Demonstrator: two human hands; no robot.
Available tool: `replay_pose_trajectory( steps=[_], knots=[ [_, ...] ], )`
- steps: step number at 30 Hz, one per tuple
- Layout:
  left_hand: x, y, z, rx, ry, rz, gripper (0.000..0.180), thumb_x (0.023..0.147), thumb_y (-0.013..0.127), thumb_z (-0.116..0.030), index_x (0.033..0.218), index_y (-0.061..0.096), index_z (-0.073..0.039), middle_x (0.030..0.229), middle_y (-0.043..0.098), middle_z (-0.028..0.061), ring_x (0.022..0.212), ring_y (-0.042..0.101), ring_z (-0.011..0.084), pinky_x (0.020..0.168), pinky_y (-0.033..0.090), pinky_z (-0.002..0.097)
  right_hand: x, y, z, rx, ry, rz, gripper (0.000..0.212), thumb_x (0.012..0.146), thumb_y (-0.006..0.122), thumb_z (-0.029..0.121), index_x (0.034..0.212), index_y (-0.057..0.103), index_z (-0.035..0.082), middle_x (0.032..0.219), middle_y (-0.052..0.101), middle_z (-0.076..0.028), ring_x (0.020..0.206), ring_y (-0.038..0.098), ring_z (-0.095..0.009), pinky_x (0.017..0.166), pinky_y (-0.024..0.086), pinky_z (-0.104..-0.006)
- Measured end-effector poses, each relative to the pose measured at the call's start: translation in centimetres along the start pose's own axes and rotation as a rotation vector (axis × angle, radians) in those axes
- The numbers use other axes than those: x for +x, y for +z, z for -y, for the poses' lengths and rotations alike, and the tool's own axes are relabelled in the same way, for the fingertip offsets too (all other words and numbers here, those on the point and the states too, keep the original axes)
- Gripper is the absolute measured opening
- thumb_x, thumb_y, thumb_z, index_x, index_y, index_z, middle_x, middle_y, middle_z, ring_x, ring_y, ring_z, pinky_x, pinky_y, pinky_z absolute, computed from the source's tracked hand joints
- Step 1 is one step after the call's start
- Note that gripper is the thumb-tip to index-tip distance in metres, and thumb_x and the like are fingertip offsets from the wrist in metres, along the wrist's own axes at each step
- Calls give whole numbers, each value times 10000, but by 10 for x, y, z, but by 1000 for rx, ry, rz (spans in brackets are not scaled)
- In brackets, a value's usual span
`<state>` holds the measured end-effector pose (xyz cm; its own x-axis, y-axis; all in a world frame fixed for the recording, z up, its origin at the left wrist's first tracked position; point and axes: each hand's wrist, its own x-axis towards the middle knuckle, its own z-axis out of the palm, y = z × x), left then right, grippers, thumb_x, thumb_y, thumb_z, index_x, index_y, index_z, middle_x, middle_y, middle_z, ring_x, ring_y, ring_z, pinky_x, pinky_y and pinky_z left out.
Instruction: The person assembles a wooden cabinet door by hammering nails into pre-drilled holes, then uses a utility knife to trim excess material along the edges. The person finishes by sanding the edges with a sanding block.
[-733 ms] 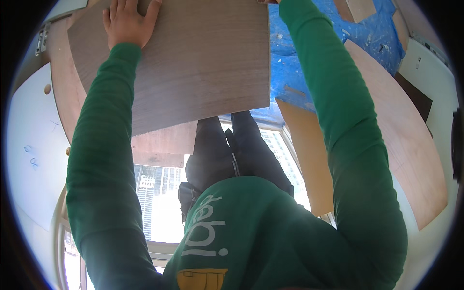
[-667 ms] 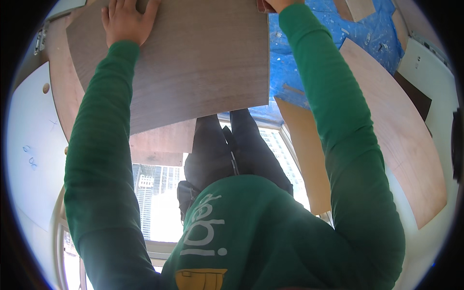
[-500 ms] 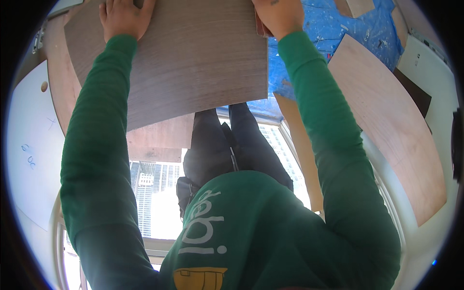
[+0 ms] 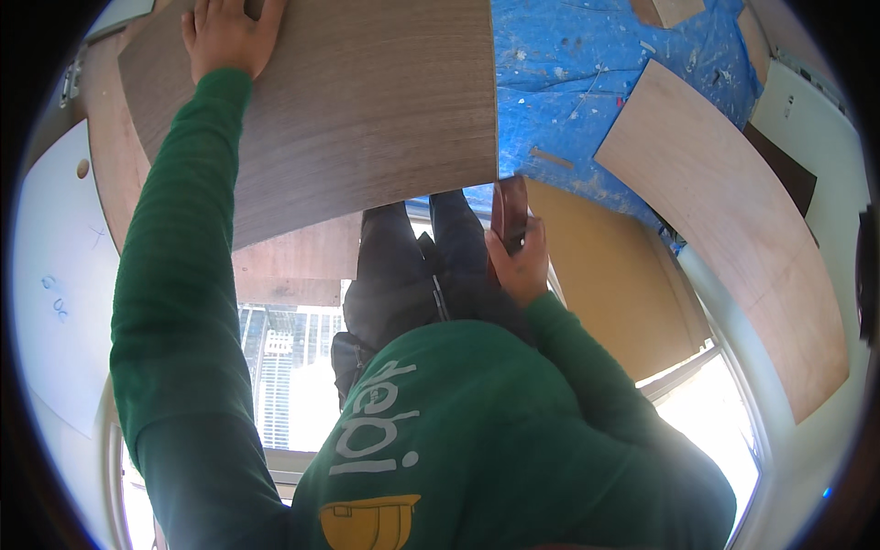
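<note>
A large brown wood-grain board [image 4: 367, 101] lies before me, its straight right edge over the blue sheet. My left hand [image 4: 229, 38] rests flat on the board's far left part with its fingers spread. Low at the board's near right corner, my right hand [image 4: 522, 263] is closed round a long reddish-brown wooden block [image 4: 510, 209]. The block's far end is right by that corner; I cannot tell whether it touches the edge. Whether it is a hand plane or a sanding block is not plain.
A blue sheet [image 4: 559, 101] with scraps covers the floor to the right. A pale curved plywood panel [image 4: 733, 211] leans at the right, and a tan board [image 4: 623, 275] stands near my right arm. A white panel [image 4: 64, 266] is at the left. Behind my legs is a bright window [image 4: 293, 367].
My right hand has come back toward me along the board's right edge, from its far part to the near corner, with the block in it. My left hand has stayed nearly in place.
</note>
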<state>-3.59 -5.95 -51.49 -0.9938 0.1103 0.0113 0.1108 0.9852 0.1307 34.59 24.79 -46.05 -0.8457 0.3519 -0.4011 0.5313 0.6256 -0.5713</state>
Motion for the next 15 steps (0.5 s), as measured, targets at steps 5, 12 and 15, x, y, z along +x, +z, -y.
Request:
replay_pose_trajectory(
  steps=[5, 12, 15],
  knots=[
    [2, -6, 0, -13, 8, -11, 776, 1025, 502, -493, 1630, 286, -58, 1700, 259, 161, 1588, 171, 324, 1303, 81, 474, 45, -25, 24, 81, 24, -94, 448, 855, 827, 287, 1028, 545, -16, 927, 577, -169, 796, 575, -356, 731, 488, -448],
    [4, 32, 24, 62, 38, -172, 817, 987, 450, -687, 1631, 330, -199, 1710, 277, 36, 1590, 203, 209, 1305, 114, 472, 262, -2, 128, 38, -263, -233, 569, 867, 777, 436, 1027, 603, -82, 976, 678, -251, 904, 677, -350, 800, 532, -444],
    [3, 30, 22, 31, 45, -166, 810, 988, 451, -683, 1629, 335, -201, 1710, 280, 34, 1589, 206, 210, 1305, 114, 469, 322, -2, 184, 156, -211, -172, 656, 848, 765, 497, 1062, 623, -107, 1036, 693, -294, 968, 690, -421, 845, 540, -463]
  ],
)
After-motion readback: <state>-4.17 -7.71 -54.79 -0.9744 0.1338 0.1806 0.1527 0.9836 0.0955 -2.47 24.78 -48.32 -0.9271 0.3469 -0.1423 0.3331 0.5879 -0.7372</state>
